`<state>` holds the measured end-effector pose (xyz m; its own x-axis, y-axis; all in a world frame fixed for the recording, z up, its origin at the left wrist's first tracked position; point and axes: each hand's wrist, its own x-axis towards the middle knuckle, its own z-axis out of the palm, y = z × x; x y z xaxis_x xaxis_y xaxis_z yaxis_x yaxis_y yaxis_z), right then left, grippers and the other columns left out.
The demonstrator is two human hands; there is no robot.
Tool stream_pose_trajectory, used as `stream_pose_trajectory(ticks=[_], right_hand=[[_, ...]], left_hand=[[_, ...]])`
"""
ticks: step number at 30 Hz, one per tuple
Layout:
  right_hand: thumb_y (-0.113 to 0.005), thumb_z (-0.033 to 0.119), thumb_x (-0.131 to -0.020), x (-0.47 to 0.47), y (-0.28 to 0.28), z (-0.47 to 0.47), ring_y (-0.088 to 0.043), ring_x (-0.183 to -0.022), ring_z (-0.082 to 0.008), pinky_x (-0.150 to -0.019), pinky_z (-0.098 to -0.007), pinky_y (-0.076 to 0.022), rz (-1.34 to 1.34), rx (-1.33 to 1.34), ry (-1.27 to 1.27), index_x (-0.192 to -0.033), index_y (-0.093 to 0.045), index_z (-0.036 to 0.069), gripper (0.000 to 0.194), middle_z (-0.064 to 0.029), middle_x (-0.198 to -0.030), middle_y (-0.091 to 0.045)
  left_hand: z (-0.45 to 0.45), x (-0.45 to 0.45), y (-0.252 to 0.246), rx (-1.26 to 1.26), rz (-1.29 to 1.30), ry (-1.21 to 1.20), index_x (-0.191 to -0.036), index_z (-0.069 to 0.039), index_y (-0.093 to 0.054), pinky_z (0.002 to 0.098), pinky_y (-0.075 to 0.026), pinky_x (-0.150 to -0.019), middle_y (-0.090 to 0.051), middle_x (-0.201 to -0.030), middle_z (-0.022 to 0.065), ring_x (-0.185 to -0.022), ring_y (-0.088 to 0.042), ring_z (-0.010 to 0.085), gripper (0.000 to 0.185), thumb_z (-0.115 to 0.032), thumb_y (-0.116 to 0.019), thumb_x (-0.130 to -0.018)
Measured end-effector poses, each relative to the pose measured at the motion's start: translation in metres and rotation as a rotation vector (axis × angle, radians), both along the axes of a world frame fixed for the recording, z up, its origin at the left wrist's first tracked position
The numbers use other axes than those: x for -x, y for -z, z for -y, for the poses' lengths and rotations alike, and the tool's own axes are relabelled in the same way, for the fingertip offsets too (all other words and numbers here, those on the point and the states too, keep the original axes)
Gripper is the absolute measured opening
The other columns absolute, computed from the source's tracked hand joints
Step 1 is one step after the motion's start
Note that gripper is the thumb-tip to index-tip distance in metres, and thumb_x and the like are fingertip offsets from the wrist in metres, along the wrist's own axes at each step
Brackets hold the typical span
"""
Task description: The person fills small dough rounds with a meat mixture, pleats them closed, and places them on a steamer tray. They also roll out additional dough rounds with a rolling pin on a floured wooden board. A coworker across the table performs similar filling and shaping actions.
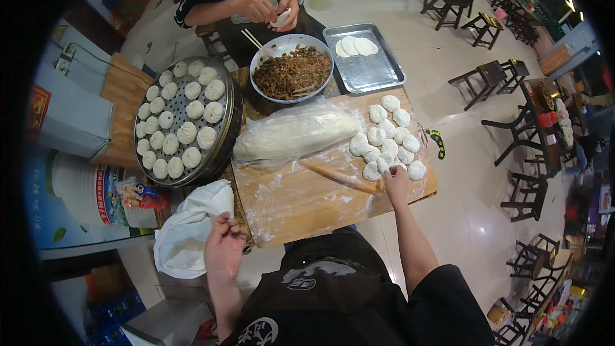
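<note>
My right hand (397, 183) reaches down to the near edge of a cluster of small floured dough discs (389, 146) on a wooden board (298, 202). Its fingertips touch one disc; whether they grip it is hidden. Just left of that hand, a tapered wooden rolling pin (342, 178) lies slantwise on the board. My left hand (225, 240) hovers beside a white flour sack (185, 235), fingers loosely bent and apart, nothing in them. Behind the rolling pin lies a thick log of dough (298, 134) under clear plastic film.
A round metal steamer (230, 134) holds several pleated buns. Beyond the board stand a bowl of filling (293, 74) with chopsticks and a metal tray (370, 74) carrying three flat wrappers. Across the table, a person's hands (271, 12) hold a wrapper. Stools (480, 79) stand to the right.
</note>
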<state>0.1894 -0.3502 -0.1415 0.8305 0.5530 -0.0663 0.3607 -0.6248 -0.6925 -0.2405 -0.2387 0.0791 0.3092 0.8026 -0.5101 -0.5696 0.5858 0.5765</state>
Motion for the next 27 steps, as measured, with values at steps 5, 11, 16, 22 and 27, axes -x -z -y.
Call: stream_pose_trajectory(ticks=[5, 11, 16, 22, 27], right_hand=[[-0.069, 0.016, -0.081, -0.014, -0.007, -0.021, -0.055, -0.098, -0.0358, -0.085, -0.0450, -0.0453, 0.331, 0.085, -0.587, -0.097, -0.064, 0.004, 0.021, -0.0170, -0.102, -0.059], [-0.062, 0.010, -0.079, -0.022, -0.026, -0.037, -0.051, -0.106, -0.0358, -0.088, -0.0456, -0.0432, 0.493, 0.237, -1.078, -0.098, -0.062, 0.008, 0.019, -0.0145, -0.115, -0.056], [-0.062, 0.009, -0.078, -0.037, -0.031, -0.048, -0.055, -0.106, -0.0308, -0.089, -0.0445, -0.0422, 0.443, 0.308, -1.458, -0.101, -0.061, 0.012, 0.023, -0.0104, -0.103, -0.062], [-0.064, 0.010, -0.080, -0.038, -0.034, -0.049, -0.059, -0.101, -0.0340, -0.087, -0.0457, -0.0437, 0.421, 0.293, -1.343, -0.103, -0.061, 0.009, 0.023, -0.0134, -0.101, -0.064], [-0.065, 0.011, -0.082, -0.024, -0.033, -0.062, -0.059, -0.094, -0.0424, -0.080, -0.0494, -0.0480, 0.085, 0.072, -1.014, -0.099, -0.061, 0.000, 0.020, -0.0212, -0.094, -0.063]], left_hand=[[0.030, -0.058, 0.016, 0.122, 0.120, 0.020, -0.116, -0.004, -0.056, 0.0349, -0.047, -0.088, -0.058, -0.095, 0.0031, -0.085, -0.055, 0.0142, 0.021, -0.007, -0.053, -0.095], [0.051, -0.075, 0.013, 0.071, 0.082, -0.099, -0.112, -0.001, -0.057, 0.0316, -0.047, -0.085, -0.056, -0.098, 0.0057, -0.088, -0.053, 0.0153, 0.018, -0.004, -0.051, -0.095], [0.062, -0.077, 0.014, 0.085, 0.038, -0.173, -0.111, -0.001, -0.058, 0.0316, -0.046, -0.085, -0.056, -0.097, 0.0060, -0.090, -0.052, 0.0167, 0.018, -0.003, -0.051, -0.094], [0.074, -0.057, 0.023, 0.108, 0.103, -0.225, -0.110, -0.001, -0.058, 0.0324, -0.046, -0.083, -0.057, -0.096, 0.0068, -0.085, -0.053, 0.0179, 0.018, -0.004, -0.053, -0.093], [0.066, -0.036, 0.030, 0.128, 0.088, -0.211, -0.109, -0.001, -0.058, 0.0315, -0.047, -0.083, -0.056, -0.095, 0.0067, -0.084, -0.053, 0.0176, 0.017, -0.004, -0.052, -0.093]])
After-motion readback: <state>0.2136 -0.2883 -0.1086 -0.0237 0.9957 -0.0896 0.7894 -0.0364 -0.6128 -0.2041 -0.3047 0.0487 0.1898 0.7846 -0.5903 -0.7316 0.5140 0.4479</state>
